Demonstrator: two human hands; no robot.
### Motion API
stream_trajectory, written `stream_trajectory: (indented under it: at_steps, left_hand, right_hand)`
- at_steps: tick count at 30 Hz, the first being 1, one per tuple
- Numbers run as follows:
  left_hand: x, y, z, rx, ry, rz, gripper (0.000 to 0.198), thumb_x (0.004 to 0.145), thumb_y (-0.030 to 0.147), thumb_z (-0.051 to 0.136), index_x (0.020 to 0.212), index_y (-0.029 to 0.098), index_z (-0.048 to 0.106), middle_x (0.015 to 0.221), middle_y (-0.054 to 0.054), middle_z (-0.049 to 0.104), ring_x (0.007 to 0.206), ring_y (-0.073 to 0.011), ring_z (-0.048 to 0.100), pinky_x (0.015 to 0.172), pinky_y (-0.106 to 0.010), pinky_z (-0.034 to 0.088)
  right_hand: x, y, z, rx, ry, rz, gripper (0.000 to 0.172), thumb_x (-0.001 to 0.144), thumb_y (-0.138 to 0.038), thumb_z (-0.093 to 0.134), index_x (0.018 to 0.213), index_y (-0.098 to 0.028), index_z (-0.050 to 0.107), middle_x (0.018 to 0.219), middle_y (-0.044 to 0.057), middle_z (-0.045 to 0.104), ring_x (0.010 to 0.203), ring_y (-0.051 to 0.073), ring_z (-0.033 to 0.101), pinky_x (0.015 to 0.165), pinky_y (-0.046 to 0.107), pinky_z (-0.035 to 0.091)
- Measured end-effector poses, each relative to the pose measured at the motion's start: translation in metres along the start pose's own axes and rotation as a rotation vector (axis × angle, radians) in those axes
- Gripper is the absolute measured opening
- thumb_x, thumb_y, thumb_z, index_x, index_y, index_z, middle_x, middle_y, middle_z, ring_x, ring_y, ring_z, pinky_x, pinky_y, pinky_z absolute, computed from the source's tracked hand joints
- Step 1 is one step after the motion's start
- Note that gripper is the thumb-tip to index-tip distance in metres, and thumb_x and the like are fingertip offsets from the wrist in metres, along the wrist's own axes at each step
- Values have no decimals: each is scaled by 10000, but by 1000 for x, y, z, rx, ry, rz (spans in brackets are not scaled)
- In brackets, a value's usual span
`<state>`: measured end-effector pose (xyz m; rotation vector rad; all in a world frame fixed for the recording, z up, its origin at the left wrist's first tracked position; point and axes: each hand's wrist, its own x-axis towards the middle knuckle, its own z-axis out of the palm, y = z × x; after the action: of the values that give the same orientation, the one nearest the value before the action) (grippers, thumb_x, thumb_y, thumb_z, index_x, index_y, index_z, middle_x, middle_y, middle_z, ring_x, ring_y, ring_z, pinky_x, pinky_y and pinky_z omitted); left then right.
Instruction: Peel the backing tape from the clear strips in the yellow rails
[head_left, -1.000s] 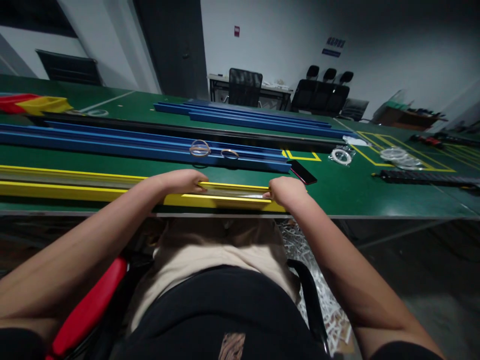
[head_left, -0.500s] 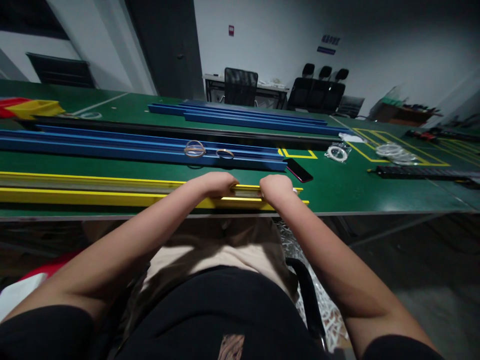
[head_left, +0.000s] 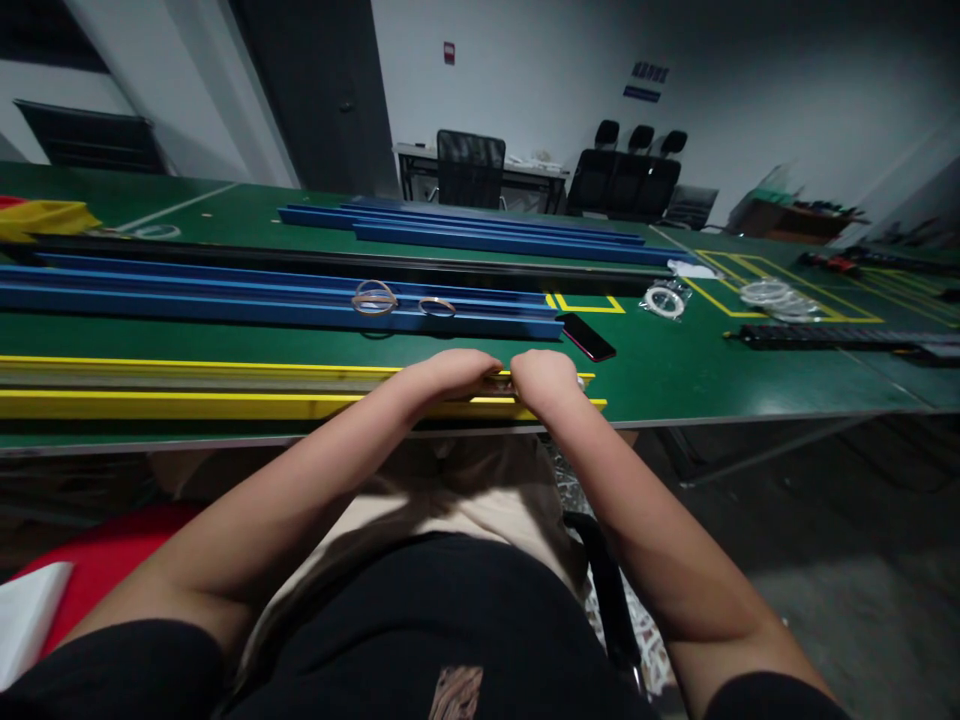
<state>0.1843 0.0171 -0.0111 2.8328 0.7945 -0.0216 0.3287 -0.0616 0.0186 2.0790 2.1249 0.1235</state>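
Note:
A long yellow channel (head_left: 187, 403) lies along the near edge of the green table (head_left: 675, 380). Close to the channel's right end, my left hand (head_left: 450, 375) and my right hand (head_left: 545, 378) rest on its top, almost touching each other. Both hands have their fingers curled down over the channel's rim. Between the two hands a small part is pinched, too hidden to name. The fingertips of both hands are out of sight behind the knuckles.
Blue channels (head_left: 262, 300) lie behind the yellow one, with two tape rings (head_left: 375, 297) on them. A dark phone (head_left: 587, 337) lies by their right end. More blue rails (head_left: 487, 235), tape rolls (head_left: 664, 298) and a black strip (head_left: 825, 338) lie farther back. Chairs (head_left: 470, 168) stand beyond.
My left hand slid right along the yellow channel until it came next to my right hand. The right hand shifted slightly left. The view drifted to the right.

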Motion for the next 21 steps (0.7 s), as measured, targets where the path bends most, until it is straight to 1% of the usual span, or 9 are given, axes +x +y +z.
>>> stream_trajectory:
  at_steps: [2,4,7,10,12,14,16,18,21]
  left_hand:
    - [-1,-2,2,15,20,2,282,912,383,542,1081,225,703,1099,-88,757,922,-216,696,694,-249,430]
    - [-3,-3,3,21,22,-7,274,913,367,527,1064,221,703,1087,-86,755,901,-214,692,687,-251,425]
    - [-13,-9,1,15,17,-26,275,904,379,523,1022,207,702,1041,-81,755,816,-200,670,639,-256,395]
    - [-32,-26,0,-3,28,-40,281,890,416,530,966,202,695,963,-68,749,739,-181,626,600,-260,352]
    - [-46,-43,1,-8,32,-63,294,879,448,533,918,201,688,900,-57,736,699,-175,591,588,-266,332]
    - [-61,-61,1,-9,31,-82,313,870,472,530,867,196,678,838,-49,713,675,-172,559,585,-270,319]
    - [-77,-77,1,-21,33,-87,330,866,487,523,839,191,667,799,-42,689,674,-171,541,591,-271,316]
    - [-93,-91,-1,-44,29,-102,345,865,502,517,834,191,662,782,-35,674,677,-170,535,598,-269,320]
    - [-113,-105,-5,-48,16,-167,347,858,518,527,833,197,657,779,-29,672,662,-162,531,591,-263,313]
  right_hand:
    - [0,1,1,3,4,1,272,907,-230,572,1059,-117,767,1052,221,748,993,294,722,869,368,538]
    - [0,5,3,8,12,-27,300,913,-326,597,1056,-122,763,1051,219,745,995,306,715,868,382,533]
    - [0,17,2,86,6,-161,379,960,-442,531,1104,-165,745,1052,179,749,981,291,706,846,367,521]
    - [1,35,-3,302,-63,-335,387,996,-442,480,1255,-235,680,1127,103,741,979,221,690,826,296,492]
    - [1,46,-7,415,-114,-378,409,984,-433,523,1341,-261,623,1140,74,735,931,181,681,789,260,473]
    - [1,53,-10,437,-131,-357,442,963,-436,566,1370,-264,600,1084,64,742,855,165,673,740,251,458]
    - [2,53,-10,396,-100,-311,458,949,-457,587,1357,-250,608,1032,68,749,819,171,668,712,256,448]
    - [3,49,-6,336,-42,-267,488,932,-503,601,1337,-231,622,1018,83,752,837,193,673,710,267,447]
    - [5,40,4,235,22,-232,527,908,-576,602,1311,-239,640,1022,99,757,899,235,685,723,288,452]
